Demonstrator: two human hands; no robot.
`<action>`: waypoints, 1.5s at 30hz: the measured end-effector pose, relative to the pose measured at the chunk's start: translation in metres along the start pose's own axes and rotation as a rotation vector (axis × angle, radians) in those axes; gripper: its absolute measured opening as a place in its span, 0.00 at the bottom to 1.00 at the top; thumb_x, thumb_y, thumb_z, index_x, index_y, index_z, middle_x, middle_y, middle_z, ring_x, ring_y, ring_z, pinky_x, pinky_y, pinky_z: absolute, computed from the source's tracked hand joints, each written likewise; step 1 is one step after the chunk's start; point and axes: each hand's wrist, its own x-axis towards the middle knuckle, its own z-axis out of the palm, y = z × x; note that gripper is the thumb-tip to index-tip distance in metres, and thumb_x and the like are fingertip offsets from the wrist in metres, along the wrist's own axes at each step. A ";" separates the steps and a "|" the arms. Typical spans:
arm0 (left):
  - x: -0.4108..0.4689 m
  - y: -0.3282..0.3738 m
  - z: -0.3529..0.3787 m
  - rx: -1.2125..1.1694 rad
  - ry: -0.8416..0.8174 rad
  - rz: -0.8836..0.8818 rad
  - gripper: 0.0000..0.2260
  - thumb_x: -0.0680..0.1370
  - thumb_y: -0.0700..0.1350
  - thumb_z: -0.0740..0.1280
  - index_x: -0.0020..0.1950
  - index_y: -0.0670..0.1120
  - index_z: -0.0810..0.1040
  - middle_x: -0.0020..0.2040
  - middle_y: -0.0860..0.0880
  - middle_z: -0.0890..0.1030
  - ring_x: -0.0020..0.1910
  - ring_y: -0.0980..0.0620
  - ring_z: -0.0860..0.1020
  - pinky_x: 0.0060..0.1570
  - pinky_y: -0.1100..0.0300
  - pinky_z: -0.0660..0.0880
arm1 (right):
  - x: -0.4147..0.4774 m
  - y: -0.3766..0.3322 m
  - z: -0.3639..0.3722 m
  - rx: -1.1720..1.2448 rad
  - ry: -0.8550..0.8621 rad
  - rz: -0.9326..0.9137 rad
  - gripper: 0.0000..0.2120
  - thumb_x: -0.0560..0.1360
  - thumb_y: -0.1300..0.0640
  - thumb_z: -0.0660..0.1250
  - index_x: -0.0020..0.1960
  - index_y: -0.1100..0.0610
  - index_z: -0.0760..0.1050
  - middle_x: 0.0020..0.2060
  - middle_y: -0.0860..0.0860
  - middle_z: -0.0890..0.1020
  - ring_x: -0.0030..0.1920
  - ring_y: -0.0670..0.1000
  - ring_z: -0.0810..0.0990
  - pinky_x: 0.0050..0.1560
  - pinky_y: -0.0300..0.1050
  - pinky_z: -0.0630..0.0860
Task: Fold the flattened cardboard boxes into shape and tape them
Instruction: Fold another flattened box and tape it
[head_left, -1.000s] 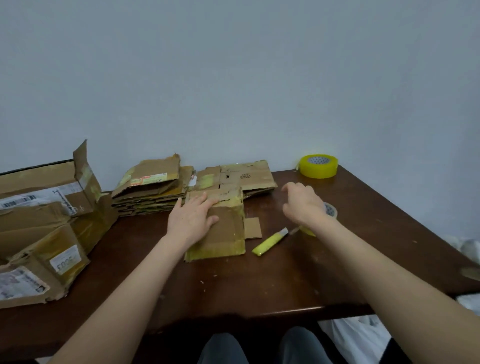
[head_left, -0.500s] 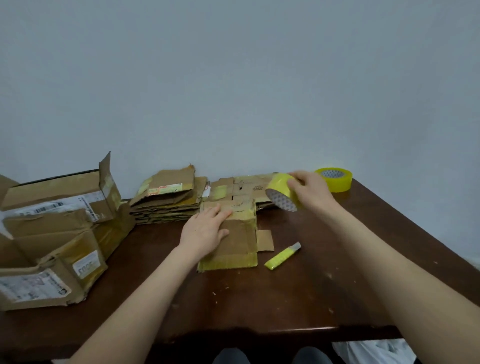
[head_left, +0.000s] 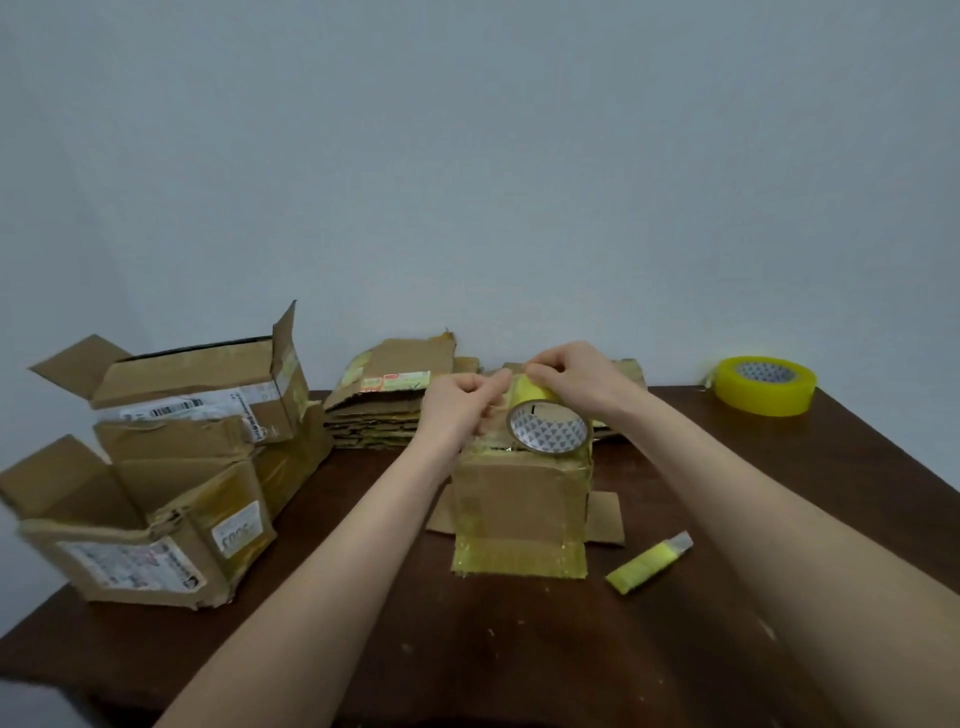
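Note:
A small cardboard box (head_left: 519, 504), patched with yellow tape, lies in the middle of the brown table (head_left: 519, 649). Above its far end I hold a roll of yellow tape (head_left: 548, 428). My right hand (head_left: 571, 382) grips the roll from above. My left hand (head_left: 465, 408) pinches at the roll's left side, where the tape end seems to be. Behind my hands lies a stack of flattened cardboard boxes (head_left: 387, 402), partly hidden.
Several opened cardboard boxes (head_left: 166, 467) with shipping labels are piled at the left of the table. A second, larger roll of yellow tape (head_left: 763, 384) sits at the back right corner. A yellow box cutter (head_left: 649, 562) lies right of the small box.
My right hand picked the tape roll up from the table and brought it over the box. My left hand left the box top and came up to the roll.

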 end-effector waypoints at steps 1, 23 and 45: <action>0.003 -0.002 0.003 0.004 0.043 0.017 0.12 0.76 0.48 0.70 0.41 0.39 0.81 0.31 0.48 0.78 0.25 0.59 0.73 0.25 0.67 0.68 | -0.002 0.001 -0.001 0.005 -0.029 -0.008 0.14 0.79 0.51 0.64 0.59 0.57 0.79 0.49 0.49 0.80 0.50 0.47 0.77 0.49 0.41 0.70; 0.003 -0.022 -0.034 -0.250 0.262 -0.168 0.10 0.79 0.43 0.66 0.38 0.42 0.78 0.31 0.50 0.73 0.24 0.58 0.73 0.21 0.68 0.69 | -0.010 0.008 -0.024 0.163 0.125 -0.049 0.21 0.69 0.44 0.74 0.57 0.52 0.76 0.47 0.45 0.78 0.48 0.46 0.77 0.42 0.37 0.73; -0.017 -0.068 -0.023 0.269 0.106 -0.184 0.14 0.78 0.51 0.66 0.38 0.42 0.77 0.35 0.43 0.74 0.25 0.50 0.68 0.26 0.61 0.63 | -0.044 0.009 -0.006 -0.182 0.094 -0.033 0.26 0.66 0.36 0.72 0.58 0.49 0.76 0.47 0.47 0.78 0.49 0.48 0.75 0.52 0.47 0.76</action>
